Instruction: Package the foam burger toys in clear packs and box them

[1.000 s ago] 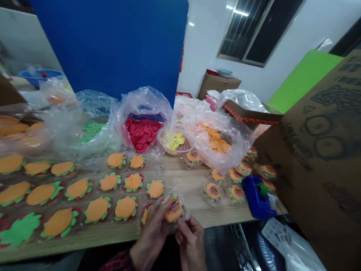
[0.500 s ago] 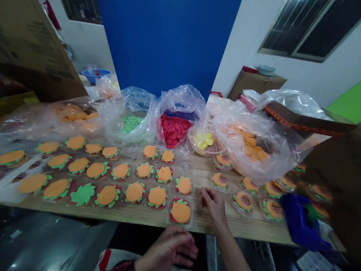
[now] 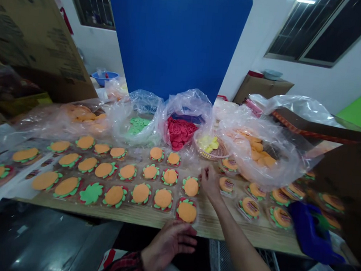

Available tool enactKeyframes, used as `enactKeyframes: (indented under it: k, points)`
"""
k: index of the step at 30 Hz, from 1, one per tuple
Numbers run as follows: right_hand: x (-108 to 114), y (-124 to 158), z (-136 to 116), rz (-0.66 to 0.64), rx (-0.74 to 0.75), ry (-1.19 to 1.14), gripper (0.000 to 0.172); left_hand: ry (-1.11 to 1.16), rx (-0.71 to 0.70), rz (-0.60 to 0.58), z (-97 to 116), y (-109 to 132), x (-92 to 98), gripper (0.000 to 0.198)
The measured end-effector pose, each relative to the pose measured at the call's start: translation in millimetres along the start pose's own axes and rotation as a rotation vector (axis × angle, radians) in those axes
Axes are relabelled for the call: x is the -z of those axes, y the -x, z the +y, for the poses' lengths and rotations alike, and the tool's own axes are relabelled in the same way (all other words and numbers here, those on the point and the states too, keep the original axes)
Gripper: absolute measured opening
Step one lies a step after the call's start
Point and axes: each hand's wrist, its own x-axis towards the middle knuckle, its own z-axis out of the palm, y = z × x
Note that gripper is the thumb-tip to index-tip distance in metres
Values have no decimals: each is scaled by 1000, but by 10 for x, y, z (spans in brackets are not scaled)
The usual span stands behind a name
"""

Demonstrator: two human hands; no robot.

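Bare wood on the table (image 3: 205, 223) lies just right of the nearest orange burger piece (image 3: 186, 211), and there a hand can pass. Left of it, packed rows of burger pieces (image 3: 106, 179) block; behind, plastic bags (image 3: 181, 123) wall off the back.

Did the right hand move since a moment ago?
Yes. The right hand has gone forward over the table, away from its near edge and toward the yellow basket.
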Motion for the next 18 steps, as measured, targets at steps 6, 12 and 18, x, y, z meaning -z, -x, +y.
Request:
enactKeyframes:
  k: [6, 12, 18]
  points:
    - [175, -44, -6, 84, -32, -206, 15, 29, -20, -102, 51, -102, -65, 23]
    - [377, 141, -120, 45, -168, -443, 26, 132, 14, -158, 212, -300, -107, 42]
    - [502, 577, -173, -132, -274, -550, 29, 283, -4, -275, 350, -277, -318, 53]
